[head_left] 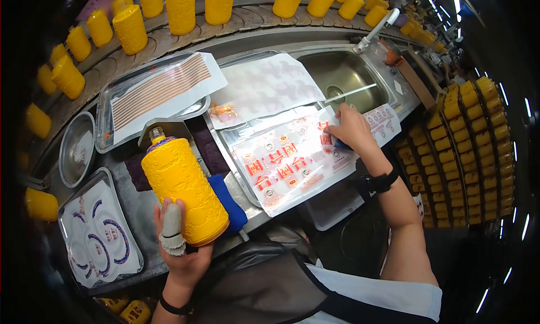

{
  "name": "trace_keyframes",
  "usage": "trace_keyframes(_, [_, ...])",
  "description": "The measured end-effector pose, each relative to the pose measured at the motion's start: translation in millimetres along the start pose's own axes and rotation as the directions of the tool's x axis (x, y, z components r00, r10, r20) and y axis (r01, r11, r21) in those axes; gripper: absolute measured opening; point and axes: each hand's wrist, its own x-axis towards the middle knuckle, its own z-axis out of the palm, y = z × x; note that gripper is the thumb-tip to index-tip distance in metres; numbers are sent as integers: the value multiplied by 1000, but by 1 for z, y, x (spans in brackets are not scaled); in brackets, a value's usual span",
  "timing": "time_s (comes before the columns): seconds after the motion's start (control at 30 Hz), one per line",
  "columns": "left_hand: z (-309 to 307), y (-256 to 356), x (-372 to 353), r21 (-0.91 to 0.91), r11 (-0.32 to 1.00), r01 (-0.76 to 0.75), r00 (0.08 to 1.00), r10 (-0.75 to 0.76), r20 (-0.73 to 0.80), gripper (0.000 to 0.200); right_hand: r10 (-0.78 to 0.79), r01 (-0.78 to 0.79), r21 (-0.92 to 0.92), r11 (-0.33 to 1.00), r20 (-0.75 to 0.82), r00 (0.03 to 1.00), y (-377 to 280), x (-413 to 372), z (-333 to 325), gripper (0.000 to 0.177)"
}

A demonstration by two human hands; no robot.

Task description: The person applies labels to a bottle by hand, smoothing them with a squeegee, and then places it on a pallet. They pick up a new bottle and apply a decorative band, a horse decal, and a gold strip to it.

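Note:
My left hand point(183, 251) is wrapped round the lower part of an embossed yellow bottle point(183, 189), which leans with its clear glass neck away from me. A pale finger cot covers one finger of that hand. On the right, my right hand point(351, 127) is bent over a decal sheet point(287, 172) printed with red characters and small emblems. Its thumb and fingertips are closed at a red character decal point(324, 135) by the sheet's upper right edge. The fingers partly hide the contact. A blue cloth pad point(228, 203) lies beside the bottle.
Trays hold a striped decal sheet point(163, 93), a white sheet point(264, 85) with orange-gold decals, and curved blue decals point(104, 237). A round metal bowl point(77, 149) stands left. Behind are a sink point(349, 71), a faucet point(377, 30) and a conveyor point(242, 23) carrying yellow bottles; stacked bottles point(461, 155) stand right.

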Motion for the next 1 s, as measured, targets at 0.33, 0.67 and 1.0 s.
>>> trace_keyframes(0.33, [-1, -2, -1, 0, 1000, -9, 1000, 9, 10, 78, 48, -51, 26, 998, 99, 994, 9, -17, -5, 59])
trace_keyframes(0.67, [-2, 0, 1, 4, 1000, -25, 1000, 25, 0, 78, 60, -146, 546, 825, 173, 983, 60, -5, 16, 32])
trace_keyframes(1.0, [0, 0, 2, 28, 999, -35, 999, 35, -7, 78, 108, -135, 777, 614, 87, 990, 82, 0, 35, 22])
